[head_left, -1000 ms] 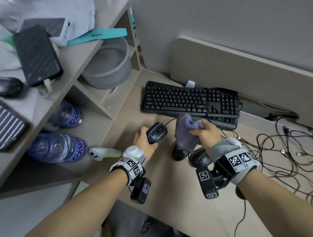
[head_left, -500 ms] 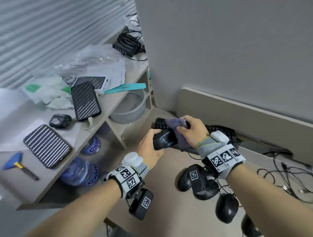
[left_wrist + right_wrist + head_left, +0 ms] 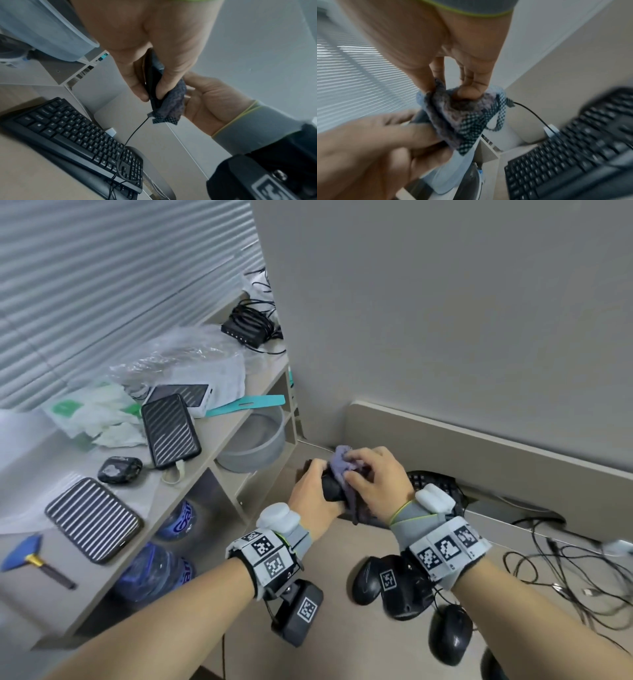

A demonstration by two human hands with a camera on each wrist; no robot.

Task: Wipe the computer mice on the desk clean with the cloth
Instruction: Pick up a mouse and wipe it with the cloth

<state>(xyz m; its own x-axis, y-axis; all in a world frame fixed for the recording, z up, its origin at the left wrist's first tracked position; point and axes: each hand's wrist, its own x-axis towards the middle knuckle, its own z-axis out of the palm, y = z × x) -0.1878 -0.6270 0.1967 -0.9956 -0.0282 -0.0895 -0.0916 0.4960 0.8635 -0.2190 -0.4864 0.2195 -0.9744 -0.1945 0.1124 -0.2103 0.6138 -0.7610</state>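
Mouse (image 3: pixel 330 486) wiping was under way: our left hand (image 3: pixel 313 494) clasped it off the counter (image 3: pixel 342 645) while our right hand (image 3: pixel 376 481) pinched the cloth (image 3: pixel 342 462) against its top. Next, we judged, the cloth needed working round the sides inside that grip.

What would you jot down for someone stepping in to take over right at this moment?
Left hand: grips a black wired mouse, lifted off the desk.
Right hand: presses the purple cloth against that mouse.
Done: cannot tell which mice are already clean.
Left: finish this one; other mice on the desk may need wiping. The held mouse's cable trails over the keyboard.
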